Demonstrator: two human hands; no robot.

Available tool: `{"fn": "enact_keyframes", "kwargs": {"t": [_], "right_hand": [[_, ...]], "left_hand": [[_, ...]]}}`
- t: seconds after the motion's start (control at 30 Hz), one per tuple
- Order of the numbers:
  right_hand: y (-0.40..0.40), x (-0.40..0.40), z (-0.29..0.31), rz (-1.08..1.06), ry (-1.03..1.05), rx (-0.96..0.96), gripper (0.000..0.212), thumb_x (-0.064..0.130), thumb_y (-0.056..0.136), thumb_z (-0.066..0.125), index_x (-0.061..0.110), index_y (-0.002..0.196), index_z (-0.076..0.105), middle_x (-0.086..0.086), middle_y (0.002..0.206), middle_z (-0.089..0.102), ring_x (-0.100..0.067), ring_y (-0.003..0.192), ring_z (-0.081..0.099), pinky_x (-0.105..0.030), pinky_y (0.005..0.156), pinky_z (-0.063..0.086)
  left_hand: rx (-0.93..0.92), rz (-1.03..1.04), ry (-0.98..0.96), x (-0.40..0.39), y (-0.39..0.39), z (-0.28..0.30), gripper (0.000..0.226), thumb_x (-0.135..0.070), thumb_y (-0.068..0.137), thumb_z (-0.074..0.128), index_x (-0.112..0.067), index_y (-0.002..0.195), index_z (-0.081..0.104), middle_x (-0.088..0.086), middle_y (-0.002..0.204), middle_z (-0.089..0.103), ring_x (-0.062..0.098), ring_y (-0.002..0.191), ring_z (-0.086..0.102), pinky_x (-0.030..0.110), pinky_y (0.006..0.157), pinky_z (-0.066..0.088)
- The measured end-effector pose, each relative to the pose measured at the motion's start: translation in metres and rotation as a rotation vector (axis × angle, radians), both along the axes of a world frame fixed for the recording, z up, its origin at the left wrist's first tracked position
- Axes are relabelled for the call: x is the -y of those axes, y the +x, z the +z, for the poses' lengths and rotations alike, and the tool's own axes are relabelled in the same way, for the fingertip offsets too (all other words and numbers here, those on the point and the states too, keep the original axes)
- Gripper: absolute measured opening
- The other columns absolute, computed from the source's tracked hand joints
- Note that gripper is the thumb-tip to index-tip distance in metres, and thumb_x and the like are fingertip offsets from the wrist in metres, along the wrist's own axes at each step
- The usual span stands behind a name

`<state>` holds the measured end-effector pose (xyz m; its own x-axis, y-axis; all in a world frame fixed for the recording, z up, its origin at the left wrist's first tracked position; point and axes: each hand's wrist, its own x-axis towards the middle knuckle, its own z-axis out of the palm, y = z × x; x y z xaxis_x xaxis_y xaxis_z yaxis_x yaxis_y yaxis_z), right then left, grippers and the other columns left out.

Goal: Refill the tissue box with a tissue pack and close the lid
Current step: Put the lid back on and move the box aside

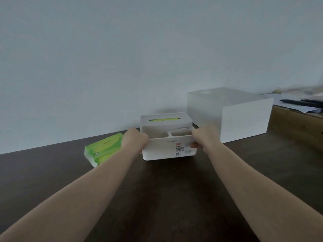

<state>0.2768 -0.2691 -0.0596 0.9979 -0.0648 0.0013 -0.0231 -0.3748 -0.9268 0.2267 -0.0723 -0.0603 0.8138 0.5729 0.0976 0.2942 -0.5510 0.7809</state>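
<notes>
Dark table (166,198) bears tissue box (167,151), green tissue pack (103,151), frosted bin (227,116)

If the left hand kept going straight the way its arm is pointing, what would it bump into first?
The left hand already grips the white tissue box at its left end, so it would push that first. The green tissue pack lies off to its left, probably out of that line.

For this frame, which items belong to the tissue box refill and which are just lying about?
Part of the job:
- white plastic tissue box, gripped at its ends by left hand and right hand
- its slotted lid, green showing through
- green tissue pack on the dark table

Lying about:
- translucent white bin
- black pens on papers
</notes>
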Motion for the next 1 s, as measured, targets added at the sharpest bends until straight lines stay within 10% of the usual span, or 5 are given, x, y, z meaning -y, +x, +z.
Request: {"fn": "enact_keyframes", "kwargs": {"t": [0.2,0.53,0.8,1.0], "right_hand": [[0.072,-0.007,-0.005,-0.095,-0.006,0.054,0.017,0.000,0.074,0.061,0.006,0.058,0.056,-0.015,0.068,0.064,-0.040,0.078,0.071,-0.050,0.074,0.060],[0.135,-0.021,-0.016,-0.208,-0.128,0.102,0.028,0.013,0.090,0.050,-0.004,0.108,0.064,-0.020,0.112,0.067,-0.037,0.105,0.064,-0.028,0.073,0.044],[0.134,-0.024,-0.036,-0.236,-0.186,0.255,0.032,0.018,0.095,0.039,0.002,0.115,0.059,-0.016,0.116,0.064,-0.032,0.108,0.058,-0.033,0.077,0.041],[0.131,-0.017,-0.038,-0.207,-0.255,0.285,0.029,0.015,0.096,0.042,0.001,0.118,0.056,-0.017,0.122,0.062,-0.034,0.116,0.055,-0.036,0.090,0.044]], "left_hand": [[-0.004,-0.003,0.102,0.001,0.084,-0.004,0.021,-0.008,0.079,0.048,0.004,0.084,0.064,0.018,0.078,0.064,0.037,0.078,0.067,0.035,0.070,0.053],[0.008,-0.008,0.054,0.002,0.160,-0.025,0.008,-0.006,0.080,0.046,-0.004,0.072,0.049,0.011,0.067,0.052,0.033,0.067,0.054,0.028,0.056,0.038],[0.164,0.024,0.116,0.001,0.170,-0.033,0.048,-0.017,0.096,0.041,-0.010,0.050,0.029,0.005,0.051,0.032,0.022,0.049,0.031,0.030,0.046,0.020],[0.237,0.052,0.055,0.016,0.173,-0.038,0.054,-0.033,0.102,0.031,-0.011,0.052,0.035,0.005,0.060,0.046,0.032,0.074,0.052,0.033,0.063,0.033]]}}
